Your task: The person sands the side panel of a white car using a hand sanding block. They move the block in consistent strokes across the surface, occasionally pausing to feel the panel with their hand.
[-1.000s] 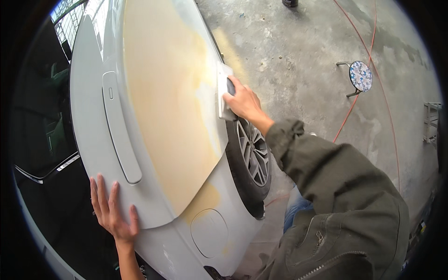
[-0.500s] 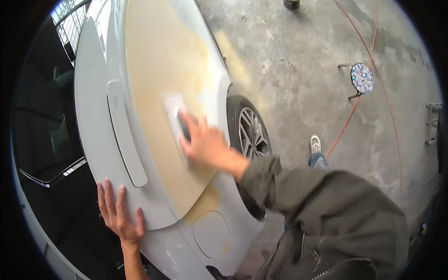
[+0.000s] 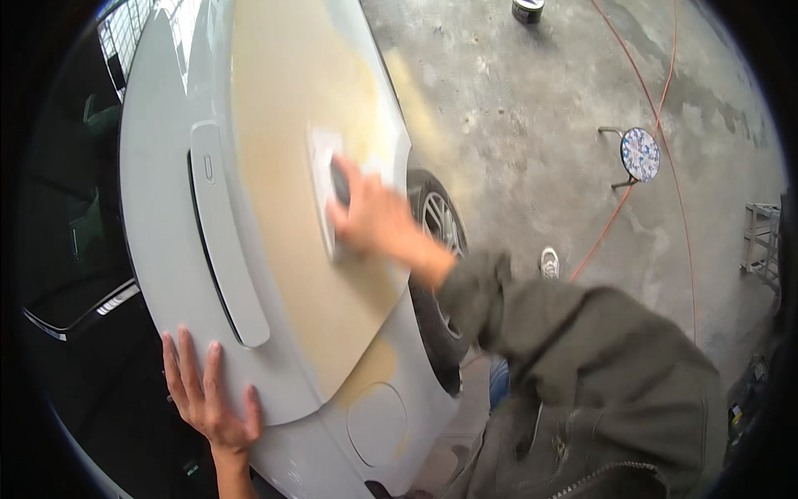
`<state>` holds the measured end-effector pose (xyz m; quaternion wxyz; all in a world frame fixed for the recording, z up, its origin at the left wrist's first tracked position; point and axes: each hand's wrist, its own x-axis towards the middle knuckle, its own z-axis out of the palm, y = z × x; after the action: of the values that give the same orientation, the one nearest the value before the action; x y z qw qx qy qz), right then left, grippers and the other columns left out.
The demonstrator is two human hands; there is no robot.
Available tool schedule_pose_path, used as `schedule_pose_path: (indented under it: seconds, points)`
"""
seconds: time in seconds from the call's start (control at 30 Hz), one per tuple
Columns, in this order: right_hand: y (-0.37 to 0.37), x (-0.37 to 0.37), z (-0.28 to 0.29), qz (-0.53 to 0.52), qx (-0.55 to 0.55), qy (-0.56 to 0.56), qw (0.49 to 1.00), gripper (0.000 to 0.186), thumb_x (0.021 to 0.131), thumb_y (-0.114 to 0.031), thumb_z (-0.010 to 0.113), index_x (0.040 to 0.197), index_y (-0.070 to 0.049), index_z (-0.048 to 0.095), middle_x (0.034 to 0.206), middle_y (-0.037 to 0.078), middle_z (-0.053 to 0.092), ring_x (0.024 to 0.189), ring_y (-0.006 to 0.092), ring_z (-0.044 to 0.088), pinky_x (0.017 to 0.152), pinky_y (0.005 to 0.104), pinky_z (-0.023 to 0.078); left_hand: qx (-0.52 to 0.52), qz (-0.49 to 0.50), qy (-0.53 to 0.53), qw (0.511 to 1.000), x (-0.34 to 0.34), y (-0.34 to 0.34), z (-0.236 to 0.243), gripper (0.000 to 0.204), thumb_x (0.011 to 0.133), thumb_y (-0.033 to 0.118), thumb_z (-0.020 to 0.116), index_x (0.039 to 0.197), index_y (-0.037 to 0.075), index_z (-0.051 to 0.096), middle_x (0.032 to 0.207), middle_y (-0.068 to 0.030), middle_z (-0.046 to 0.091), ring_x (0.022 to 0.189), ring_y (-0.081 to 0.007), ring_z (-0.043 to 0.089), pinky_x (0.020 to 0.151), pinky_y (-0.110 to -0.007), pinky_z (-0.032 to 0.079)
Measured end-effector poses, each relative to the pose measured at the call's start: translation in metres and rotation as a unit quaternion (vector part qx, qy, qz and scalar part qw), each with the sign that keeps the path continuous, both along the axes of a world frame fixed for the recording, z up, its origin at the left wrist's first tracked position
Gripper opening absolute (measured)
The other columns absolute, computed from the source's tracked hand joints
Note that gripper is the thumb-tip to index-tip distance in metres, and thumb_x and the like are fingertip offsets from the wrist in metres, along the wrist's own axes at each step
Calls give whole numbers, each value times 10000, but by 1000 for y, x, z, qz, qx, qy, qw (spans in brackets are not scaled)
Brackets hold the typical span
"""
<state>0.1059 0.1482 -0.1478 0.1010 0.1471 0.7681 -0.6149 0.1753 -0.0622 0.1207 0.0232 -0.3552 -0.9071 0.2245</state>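
Note:
Under my right hand (image 3: 371, 214) is a long, pale hand sanding block (image 3: 322, 179) with a dark grip. My fingers wrap round the grip, and the block's face lies against the car door (image 3: 278, 150). That door is white, with a broad yellowish-beige filler patch around the block. My left hand (image 3: 212, 391) rests flat on the door's rear part near the window, fingers spread, holding nothing. A white door handle (image 3: 226, 241) lies between my hands, nearer the left one. Behind the door edge is a round fuel flap (image 3: 376, 424) on the rear panel.
A car wheel (image 3: 439, 216) stands right of the panel. On the concrete floor (image 3: 499, 108) are a round patterned stool (image 3: 640, 155), red hoses (image 3: 615, 223) and a dark can (image 3: 527, 10). A metal step stand (image 3: 761, 241) is at the far right. Dark window glass (image 3: 75, 224) borders the left.
My right hand and the sanding block have moved up and slightly right across the beige patch. My left hand stays on the same spot of the door; the view has shifted a little.

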Motion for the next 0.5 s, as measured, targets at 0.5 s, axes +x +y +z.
schedule_pose_path:
  seconds: [0.5]
  points:
    - [27, -39, -30, -2, 19, -33, 999, 693, 911, -379, 548, 1535, -138, 367, 1237, 277, 642, 1119, 403, 651, 971, 503, 502, -18, -4, -9, 1000, -2, -2, -4, 576, 830, 305, 571, 1323, 9, 608, 1487, -285, 485, 1414, -529, 382, 1131, -585, 341]
